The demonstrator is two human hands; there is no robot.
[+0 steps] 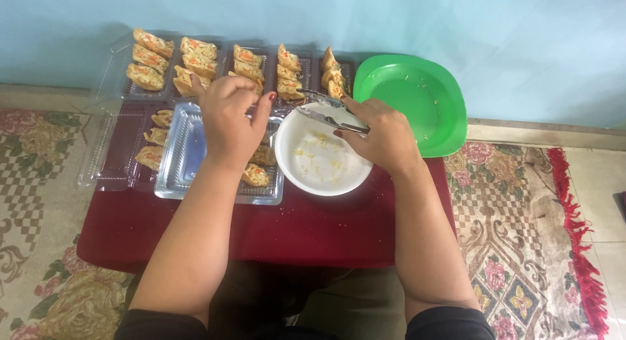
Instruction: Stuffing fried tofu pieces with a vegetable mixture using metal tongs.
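Observation:
My right hand [385, 134] grips metal tongs [326, 108] over the rim of a white bowl [323, 183] that holds only crumbs. The tongs' tips point toward the filled rolls [332, 76] in the back row of clear plastic boxes [120, 85]. My left hand [228, 118] hovers over a clear box [179, 154] with its fingers bunched together near a roll; I cannot tell whether it holds anything. More rolls [257, 173] lie in that box, partly hidden by my wrist.
A green square plate [417, 102] with crumbs sits at the back right of the low dark-red table [313, 232]. An open clear box with rolls [153, 138] stands at the left. Patterned carpet surrounds the table, and a pale blue wall is behind.

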